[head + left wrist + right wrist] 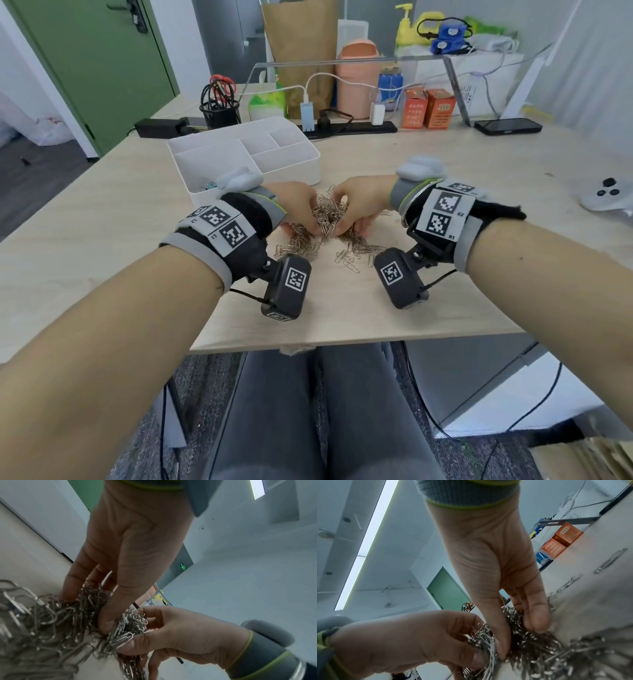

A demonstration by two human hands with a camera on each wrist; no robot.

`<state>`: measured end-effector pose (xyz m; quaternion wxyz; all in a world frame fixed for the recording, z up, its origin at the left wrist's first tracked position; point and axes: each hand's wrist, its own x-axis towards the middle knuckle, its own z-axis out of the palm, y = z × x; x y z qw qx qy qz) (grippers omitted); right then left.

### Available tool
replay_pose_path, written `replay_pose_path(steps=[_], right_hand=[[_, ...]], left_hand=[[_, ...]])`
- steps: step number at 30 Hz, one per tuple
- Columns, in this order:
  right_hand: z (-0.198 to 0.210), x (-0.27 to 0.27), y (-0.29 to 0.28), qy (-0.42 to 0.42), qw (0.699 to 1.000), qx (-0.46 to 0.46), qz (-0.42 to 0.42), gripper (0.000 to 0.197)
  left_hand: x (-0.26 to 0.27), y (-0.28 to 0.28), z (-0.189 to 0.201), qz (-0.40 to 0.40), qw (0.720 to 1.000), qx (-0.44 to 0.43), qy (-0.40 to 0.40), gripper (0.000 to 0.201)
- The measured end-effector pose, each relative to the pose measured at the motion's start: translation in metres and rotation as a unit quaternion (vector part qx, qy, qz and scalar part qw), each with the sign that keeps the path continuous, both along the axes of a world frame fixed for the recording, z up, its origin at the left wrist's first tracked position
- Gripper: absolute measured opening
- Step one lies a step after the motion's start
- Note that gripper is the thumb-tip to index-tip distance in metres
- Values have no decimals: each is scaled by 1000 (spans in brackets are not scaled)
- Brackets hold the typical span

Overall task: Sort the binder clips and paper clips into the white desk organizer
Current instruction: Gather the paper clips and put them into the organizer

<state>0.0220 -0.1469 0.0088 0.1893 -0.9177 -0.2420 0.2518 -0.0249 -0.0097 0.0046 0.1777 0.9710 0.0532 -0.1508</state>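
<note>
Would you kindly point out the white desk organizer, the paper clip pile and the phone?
white desk organizer [310, 171]: head view, near right wall.
paper clip pile [330, 212]: head view, heap's middle.
phone [507, 125]: head view, screen centre.

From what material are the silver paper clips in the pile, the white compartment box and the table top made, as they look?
Silver paper clips: bent metal wire, shiny; they glint. White compartment box: probably plastic, smooth, matte, with thin moulded walls. Table top: pale wood grain, likely laminate; the look leaves this open.
</note>
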Motion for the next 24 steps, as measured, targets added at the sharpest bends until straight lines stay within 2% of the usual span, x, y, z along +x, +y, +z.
replay_pose_path(steps=[5,12,15,20,24], right_hand=[[-2,5,-2,-11,998,48,-25,62],[14,13,3,-14,987,153,-41,38],[10,12,4,-2,995,97,-18,44],[-2,6,13,17,999,42,12,69],[-3,2,19,29,998,51,6,64]], left_hand=[[4,3,0,-1,999,-30,-37,55],[12,8,23,17,993,-90,-71,34],[9,9,16,21,995,-89,-31,30],[7,12,4,25,998,-62,-12,36],[7,12,1,15,999,-46,-4,32]])
